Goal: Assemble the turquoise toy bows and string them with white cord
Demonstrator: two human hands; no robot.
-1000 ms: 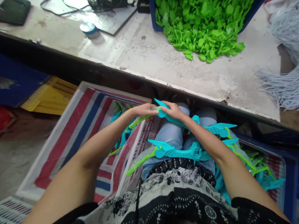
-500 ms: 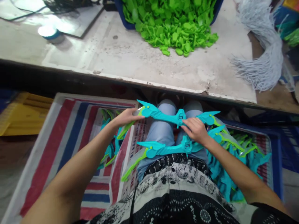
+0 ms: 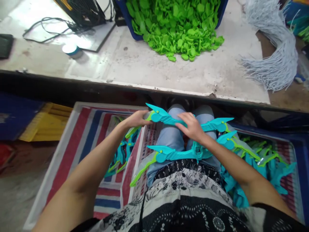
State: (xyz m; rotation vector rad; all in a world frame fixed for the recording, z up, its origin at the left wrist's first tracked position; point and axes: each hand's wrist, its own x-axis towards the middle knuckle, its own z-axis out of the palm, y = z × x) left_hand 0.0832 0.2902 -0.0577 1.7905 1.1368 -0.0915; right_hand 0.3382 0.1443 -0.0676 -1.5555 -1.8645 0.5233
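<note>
A teal toy bow (image 3: pixel 166 118) with green tips lies across my knees. My left hand (image 3: pixel 136 119) pinches its left end where the green tip joins. My right hand (image 3: pixel 191 127) is closed over the bow's middle. A second teal bow (image 3: pixel 180 155) rests on my lap nearer my body, touched by neither hand. More finished bows (image 3: pixel 120 154) lie in the striped-lined crate (image 3: pixel 79 151) to my left.
A worktable (image 3: pixel 149 69) stands ahead with a heap of green plastic parts (image 3: pixel 178 29) spilling from a blue bin, a bundle of grey-white strings (image 3: pixel 277 61) at right, tape roll (image 3: pixel 70 49) and cables at left. A blue crate (image 3: pixel 296 154) of bows sits at my right.
My right hand moved from the nearer bow's middle up onto the far bow's centre. My left hand stays on that bow's left end. The view shifted slightly.
</note>
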